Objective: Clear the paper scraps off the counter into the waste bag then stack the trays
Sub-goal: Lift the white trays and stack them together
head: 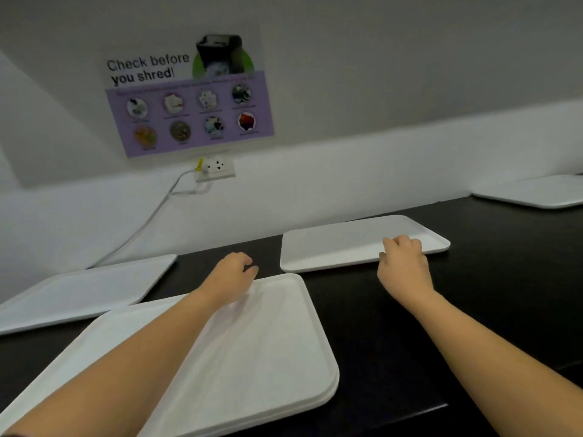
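Several white trays lie on a dark counter. A stack of trays sits nearest me, its edges showing more than one layer. My left hand hovers over the stack's far edge with loosely curled fingers, holding nothing. My right hand grips the near edge of a single tray at the centre right, fingers curled over its rim. Another tray lies at the left, and one more at the far right. No paper scraps or waste bag are in view.
A white wall rises behind the counter with a "Check before you shred!" poster. Below it a wall socket holds a white cable that runs down to the left behind the left tray.
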{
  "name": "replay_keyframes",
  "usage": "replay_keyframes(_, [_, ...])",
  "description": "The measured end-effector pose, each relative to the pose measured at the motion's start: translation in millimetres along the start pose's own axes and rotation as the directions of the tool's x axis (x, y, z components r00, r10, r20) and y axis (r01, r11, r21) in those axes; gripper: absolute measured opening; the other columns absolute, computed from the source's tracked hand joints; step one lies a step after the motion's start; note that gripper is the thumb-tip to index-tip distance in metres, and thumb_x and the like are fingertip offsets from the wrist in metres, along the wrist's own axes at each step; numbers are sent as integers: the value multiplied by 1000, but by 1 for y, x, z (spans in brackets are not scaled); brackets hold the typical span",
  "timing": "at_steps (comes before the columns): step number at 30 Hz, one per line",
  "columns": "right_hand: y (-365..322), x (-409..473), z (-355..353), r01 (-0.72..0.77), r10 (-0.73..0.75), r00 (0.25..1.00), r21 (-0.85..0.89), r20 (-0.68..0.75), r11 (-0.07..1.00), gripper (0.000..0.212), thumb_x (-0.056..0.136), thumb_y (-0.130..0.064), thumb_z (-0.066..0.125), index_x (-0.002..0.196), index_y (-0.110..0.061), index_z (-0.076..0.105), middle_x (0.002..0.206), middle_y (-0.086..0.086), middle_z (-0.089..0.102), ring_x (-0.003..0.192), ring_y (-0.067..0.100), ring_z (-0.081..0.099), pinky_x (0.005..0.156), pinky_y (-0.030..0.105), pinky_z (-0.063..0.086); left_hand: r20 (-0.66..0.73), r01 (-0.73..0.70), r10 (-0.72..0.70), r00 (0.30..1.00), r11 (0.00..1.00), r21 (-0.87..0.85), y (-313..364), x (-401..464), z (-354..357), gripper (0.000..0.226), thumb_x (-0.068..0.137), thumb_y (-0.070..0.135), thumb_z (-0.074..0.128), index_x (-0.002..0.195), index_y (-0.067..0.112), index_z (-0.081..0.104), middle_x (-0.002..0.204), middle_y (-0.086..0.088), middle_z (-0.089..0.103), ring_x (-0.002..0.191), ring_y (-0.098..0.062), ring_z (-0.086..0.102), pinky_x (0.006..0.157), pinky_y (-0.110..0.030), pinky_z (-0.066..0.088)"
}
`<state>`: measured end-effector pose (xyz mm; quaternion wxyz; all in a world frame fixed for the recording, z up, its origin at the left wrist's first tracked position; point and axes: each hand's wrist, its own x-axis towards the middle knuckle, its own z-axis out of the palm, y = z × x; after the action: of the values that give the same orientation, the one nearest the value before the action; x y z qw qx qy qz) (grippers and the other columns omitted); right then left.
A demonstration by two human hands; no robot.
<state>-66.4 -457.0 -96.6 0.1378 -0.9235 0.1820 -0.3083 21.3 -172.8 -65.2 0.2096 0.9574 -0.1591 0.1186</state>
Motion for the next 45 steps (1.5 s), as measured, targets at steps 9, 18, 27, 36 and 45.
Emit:
replay_keyframes(9, [63, 81, 33, -249, 249, 968, -9, 37, 968, 33, 98, -24, 36, 121, -5, 49, 129, 17, 45, 124, 31, 36, 104, 45, 33, 86, 60, -59, 995, 998, -15, 44, 93, 64, 26, 97, 26, 43, 106, 5, 56, 99, -5, 56, 88, -20, 49, 75, -27, 35])
replay_keyframes(18, [96, 124, 43, -452, 469, 873, -140, 135, 881, 37, 95, -25, 44, 123, -2, 51, 130, 20, 44, 121, 34, 37, 98, 42, 36, 74, 308, -317, 945, 945, 113, 41, 140, 97, 18, 95, 12, 47, 92, -4, 56, 98, -19, 56, 85, -28, 52, 72, -28, 35])
replay_keyframes(27, [92, 108, 27, -482, 484, 867, -50, 116, 875, 17, 88, -5, 48, 100, 0, 59, 111, 20, 56, 102, 35, 54, 79, 41, 52, -67, 312, -324, 944, 939, -147, 20, 122, 71, 25, 93, 4, 41, 98, -10, 61, 107, -26, 61, 82, -29, 49, 69, -33, 37])
replay_keyframes(36, [17, 72, 3, -400, 387, 915, 148, 109, 904, 17, 89, -6, 50, 103, 3, 56, 111, 20, 55, 98, 35, 56, 68, 37, 44, -255, 257, -293, 922, 952, -166, -19, 67, -20, 29, 96, 2, 37, 109, -11, 59, 113, -27, 58, 95, -38, 52, 77, -37, 37])
replay_keyframes(45, [-60, 8, -33, -300, 259, 939, 175, 226, 938, 26, 90, -4, 45, 114, 6, 51, 127, 27, 43, 94, 35, 53, 68, 35, 40, -237, 307, -337, 911, 939, -154, -88, -39, -91, 28, 91, -1, 38, 67, 0, 52, 76, -26, 57, 76, -41, 57, 61, -34, 38])
